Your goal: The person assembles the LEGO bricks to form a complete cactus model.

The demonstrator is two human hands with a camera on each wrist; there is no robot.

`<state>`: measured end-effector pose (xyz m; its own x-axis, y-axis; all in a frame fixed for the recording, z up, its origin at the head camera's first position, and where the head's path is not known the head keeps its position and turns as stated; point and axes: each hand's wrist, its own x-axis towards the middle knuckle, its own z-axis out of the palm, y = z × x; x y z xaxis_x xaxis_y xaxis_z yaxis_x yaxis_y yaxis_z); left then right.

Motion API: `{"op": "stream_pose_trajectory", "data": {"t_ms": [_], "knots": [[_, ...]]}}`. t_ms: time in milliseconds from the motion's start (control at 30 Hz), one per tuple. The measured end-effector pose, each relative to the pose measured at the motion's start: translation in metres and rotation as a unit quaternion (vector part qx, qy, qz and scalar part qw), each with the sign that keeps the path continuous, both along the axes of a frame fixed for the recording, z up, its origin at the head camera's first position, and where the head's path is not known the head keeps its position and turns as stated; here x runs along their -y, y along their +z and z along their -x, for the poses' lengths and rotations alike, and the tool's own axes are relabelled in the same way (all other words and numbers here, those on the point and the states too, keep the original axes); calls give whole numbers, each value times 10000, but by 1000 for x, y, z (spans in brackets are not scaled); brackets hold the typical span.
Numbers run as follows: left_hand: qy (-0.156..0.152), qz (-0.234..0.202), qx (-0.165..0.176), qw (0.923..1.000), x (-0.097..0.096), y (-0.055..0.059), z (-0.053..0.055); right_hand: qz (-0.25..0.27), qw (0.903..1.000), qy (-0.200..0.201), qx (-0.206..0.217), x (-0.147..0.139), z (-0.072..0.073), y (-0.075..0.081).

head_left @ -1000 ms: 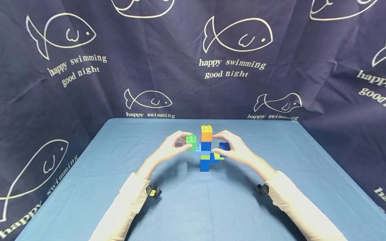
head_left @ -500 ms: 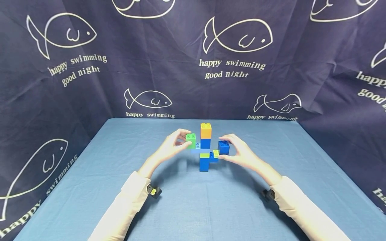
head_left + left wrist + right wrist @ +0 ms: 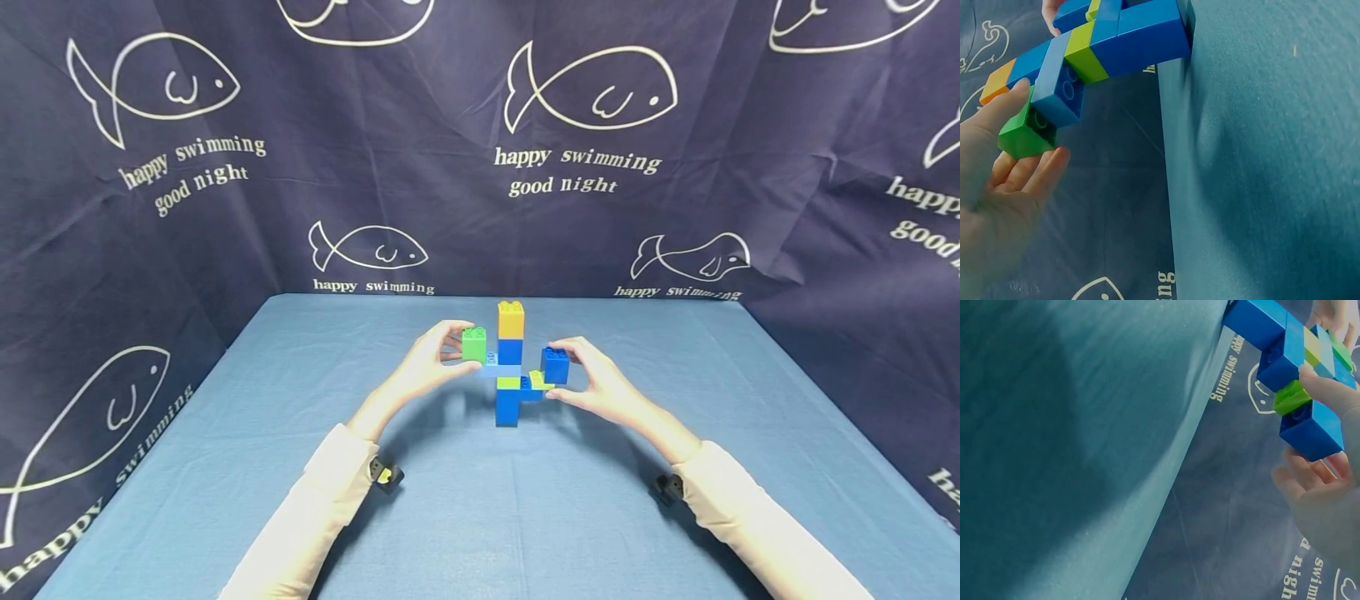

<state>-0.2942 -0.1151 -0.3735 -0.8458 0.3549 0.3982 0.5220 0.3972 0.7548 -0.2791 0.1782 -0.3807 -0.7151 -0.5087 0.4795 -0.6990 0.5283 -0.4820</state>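
A tower of toy building bricks stands on the table, with a blue brick (image 3: pixel 507 410) at its foot and an orange brick (image 3: pixel 512 322) on top. To the left, a light-blue brick (image 3: pixel 1060 87) sticks out and carries a green brick (image 3: pixel 474 346). My left hand (image 3: pixel 423 367) holds this green brick, thumb in front and fingers behind. On the right side, a lime brick (image 3: pixel 1292 397) links the tower to an outer dark-blue brick (image 3: pixel 555 365). My right hand (image 3: pixel 606 382) pinches around that outer brick, its thumb tip overlapping the lime one in the right wrist view.
A blue cloth (image 3: pixel 480 517) covers the table. Dark curtains (image 3: pixel 465 233) with white fish drawings and lettering hang behind and at both sides. Black wrist cameras (image 3: pixel 386 475) sit at the cream sleeves (image 3: pixel 315 504).
The tower's upper bricks have risen slightly in the head view while its foot stays put. My right hand has shifted right, uncovering the outer dark-blue brick. The left hand has barely moved.
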Motion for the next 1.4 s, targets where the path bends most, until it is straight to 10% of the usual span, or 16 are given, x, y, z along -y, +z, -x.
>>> {"op": "stream_pose_trajectory", "data": {"t_ms": [733,1400], "knots": [[31,181,-546,9983,-12,-20,11,-284,9992,-260,106,4,10,-4],[504,291,-172,9982,-9,-28,20,-492,9988,-53,26,3,20,-4]]}}
